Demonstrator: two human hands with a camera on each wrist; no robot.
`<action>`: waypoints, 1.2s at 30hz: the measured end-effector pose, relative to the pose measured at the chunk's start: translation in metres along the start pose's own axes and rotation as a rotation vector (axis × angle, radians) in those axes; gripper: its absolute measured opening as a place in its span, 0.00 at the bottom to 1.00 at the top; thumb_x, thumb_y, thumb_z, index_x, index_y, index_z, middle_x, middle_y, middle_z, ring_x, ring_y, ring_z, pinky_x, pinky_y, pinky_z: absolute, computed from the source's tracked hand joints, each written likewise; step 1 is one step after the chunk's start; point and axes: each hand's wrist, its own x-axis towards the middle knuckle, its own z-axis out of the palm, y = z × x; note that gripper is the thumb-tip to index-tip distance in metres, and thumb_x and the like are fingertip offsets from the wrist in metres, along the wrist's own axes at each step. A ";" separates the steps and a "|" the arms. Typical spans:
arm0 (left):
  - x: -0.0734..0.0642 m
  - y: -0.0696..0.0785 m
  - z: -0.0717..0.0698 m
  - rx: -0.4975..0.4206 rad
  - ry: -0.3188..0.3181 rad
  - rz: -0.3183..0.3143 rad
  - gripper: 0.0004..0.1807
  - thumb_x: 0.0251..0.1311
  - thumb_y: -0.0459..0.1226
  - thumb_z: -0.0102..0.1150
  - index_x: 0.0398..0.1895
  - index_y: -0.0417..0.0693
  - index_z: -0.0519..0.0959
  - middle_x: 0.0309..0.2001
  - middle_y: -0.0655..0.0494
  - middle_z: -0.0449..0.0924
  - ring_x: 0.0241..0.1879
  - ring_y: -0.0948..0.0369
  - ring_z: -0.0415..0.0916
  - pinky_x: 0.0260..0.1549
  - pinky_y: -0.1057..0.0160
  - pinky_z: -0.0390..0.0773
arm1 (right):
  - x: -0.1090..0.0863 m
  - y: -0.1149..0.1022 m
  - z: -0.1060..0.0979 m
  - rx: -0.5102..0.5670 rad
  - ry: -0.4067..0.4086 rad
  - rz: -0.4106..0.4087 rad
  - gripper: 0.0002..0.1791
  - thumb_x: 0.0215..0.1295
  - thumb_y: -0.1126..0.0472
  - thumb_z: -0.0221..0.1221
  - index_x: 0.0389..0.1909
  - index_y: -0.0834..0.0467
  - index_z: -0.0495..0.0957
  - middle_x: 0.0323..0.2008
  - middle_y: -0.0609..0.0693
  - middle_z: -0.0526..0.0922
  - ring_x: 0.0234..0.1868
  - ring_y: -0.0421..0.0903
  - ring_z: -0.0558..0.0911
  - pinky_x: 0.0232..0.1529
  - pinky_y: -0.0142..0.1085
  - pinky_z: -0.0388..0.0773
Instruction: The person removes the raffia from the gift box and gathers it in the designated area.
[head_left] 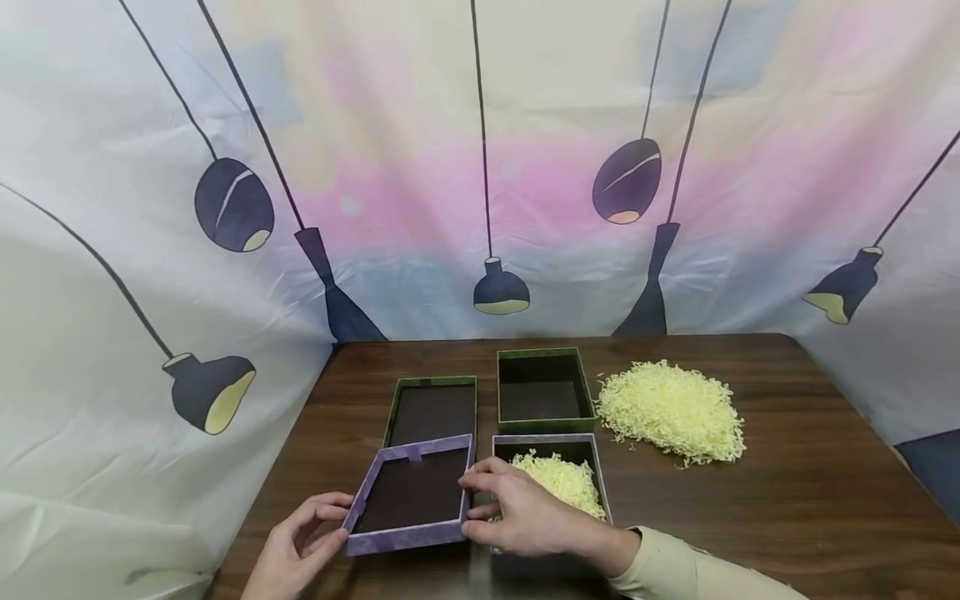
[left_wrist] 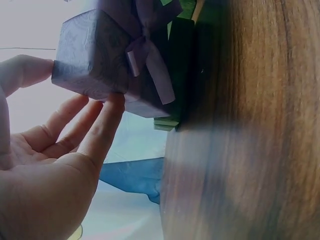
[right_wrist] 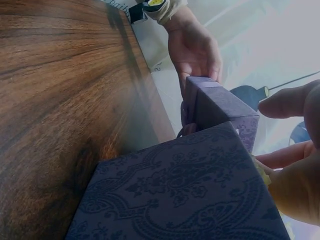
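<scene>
A purple lid (head_left: pixel 408 536) with a dark inside faces up, tilted above the table. My left hand (head_left: pixel 292 542) pinches its near left corner, thumb on the front wall. My right hand (head_left: pixel 525 512) grips its right side with thumb and fingers. In the left wrist view a ribbon bow (left_wrist: pixel 146 37) hangs under the lid (left_wrist: pixel 90 50). Right of the lid stands a purple patterned box (head_left: pixel 602 477) holding pale yellow shredded paper (head_left: pixel 558 482); my right forearm crosses in front and hides part of it.
A green-edged lid (head_left: pixel 433 412) lies inside up behind the purple lid, partly covered by it. An open green box (head_left: pixel 549 425) stands behind the purple box. To its right is a loose heap of yellow shredded paper (head_left: pixel 675 412) on the wooden table (head_left: pixel 780 483).
</scene>
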 end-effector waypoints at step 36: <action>0.014 0.000 0.021 0.141 -0.104 0.097 0.21 0.60 0.31 0.64 0.57 0.50 0.76 0.59 0.56 0.74 0.58 0.74 0.71 0.56 0.75 0.75 | -0.006 0.010 -0.016 0.005 -0.003 -0.252 0.22 0.65 0.67 0.61 0.60 0.60 0.72 0.62 0.58 0.70 0.53 0.45 0.82 0.55 0.34 0.81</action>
